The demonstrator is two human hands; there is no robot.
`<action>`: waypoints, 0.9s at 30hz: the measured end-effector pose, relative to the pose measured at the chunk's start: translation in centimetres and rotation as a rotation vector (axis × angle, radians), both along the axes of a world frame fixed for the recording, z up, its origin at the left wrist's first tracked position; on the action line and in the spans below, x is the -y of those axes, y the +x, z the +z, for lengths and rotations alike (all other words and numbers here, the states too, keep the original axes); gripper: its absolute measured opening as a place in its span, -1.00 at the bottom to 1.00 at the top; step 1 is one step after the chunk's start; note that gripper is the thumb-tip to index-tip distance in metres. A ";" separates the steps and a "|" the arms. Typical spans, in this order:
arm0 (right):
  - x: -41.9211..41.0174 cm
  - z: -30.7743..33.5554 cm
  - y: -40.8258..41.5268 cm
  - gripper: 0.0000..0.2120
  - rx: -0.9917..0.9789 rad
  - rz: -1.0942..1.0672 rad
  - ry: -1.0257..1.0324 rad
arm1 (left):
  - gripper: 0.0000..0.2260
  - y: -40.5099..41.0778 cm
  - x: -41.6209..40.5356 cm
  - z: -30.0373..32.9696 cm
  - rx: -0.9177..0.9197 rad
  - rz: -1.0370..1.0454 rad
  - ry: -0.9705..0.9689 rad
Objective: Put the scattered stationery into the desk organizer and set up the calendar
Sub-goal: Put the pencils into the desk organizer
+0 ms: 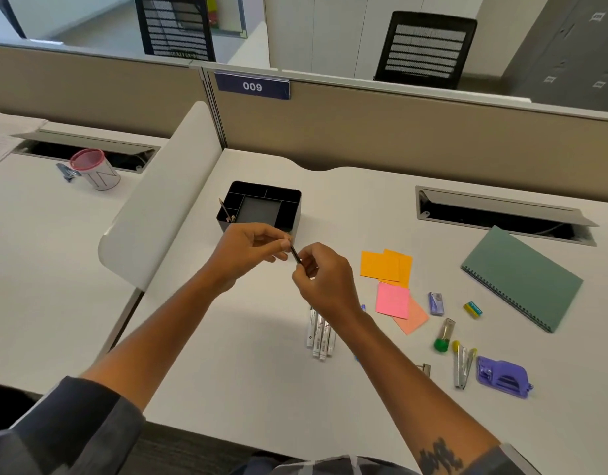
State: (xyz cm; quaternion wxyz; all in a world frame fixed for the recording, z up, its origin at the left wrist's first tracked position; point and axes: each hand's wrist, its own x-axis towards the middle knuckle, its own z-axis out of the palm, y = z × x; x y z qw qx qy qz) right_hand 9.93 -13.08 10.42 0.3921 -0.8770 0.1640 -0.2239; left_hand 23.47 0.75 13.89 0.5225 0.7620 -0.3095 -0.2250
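left hand: my left hand (249,250) pinches the upper end of a thin dark pen (296,254) between thumb and fingertips, just in front of the organizer.
right hand: my right hand (324,277) grips the lower end of the same pen, fingers curled round it; the two hands nearly touch above the desk (254,371).
organizer: the black desk organizer (261,207) sits beyond my hands, near the partition; a pencil (223,210) leans in its left compartment.
markers: a bunch of white markers (319,337) lies on the desk under my right wrist.
sticky notes: orange sticky notes (384,265) and pink sticky notes (393,301) lie to the right of my hands, overlapping a little.
calendar: i take the green spiral-bound calendar (521,279) to be the flat book at far right, lying closed.
small items: a purple hole punch (503,375), a stapler (462,368), a green-capped glue stick (444,335), a yellow eraser (473,309) and a small blue box (436,303) lie scattered between the notes and the calendar.
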 end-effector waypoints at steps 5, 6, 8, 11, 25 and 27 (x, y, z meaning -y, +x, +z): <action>-0.8 0.3 1.3 -0.78 -0.035 0.070 0.022 | -0.85 1.2 -0.7 0.0 0.036 0.078 -0.034; -0.7 0.3 1.3 -0.67 -0.057 0.077 0.048 | -0.87 2.0 -0.9 0.1 0.050 0.128 -0.058; -0.5 0.1 0.9 -0.49 -0.088 0.090 0.076 | -0.89 4.3 -1.6 0.3 0.072 0.276 -0.128; 0.2 -0.9 -0.6 -0.41 -0.105 0.067 0.109 | -0.84 8.5 -3.1 1.0 0.179 0.499 -0.183; 3.5 -5.3 -9.2 -0.54 -0.215 -0.120 0.151 | -0.74 15.3 -4.4 -4.2 0.334 0.638 0.091; 4.0 -5.7 -10.1 -0.55 -0.222 -0.143 0.151 | -0.76 15.1 -4.0 -5.1 0.326 0.627 0.151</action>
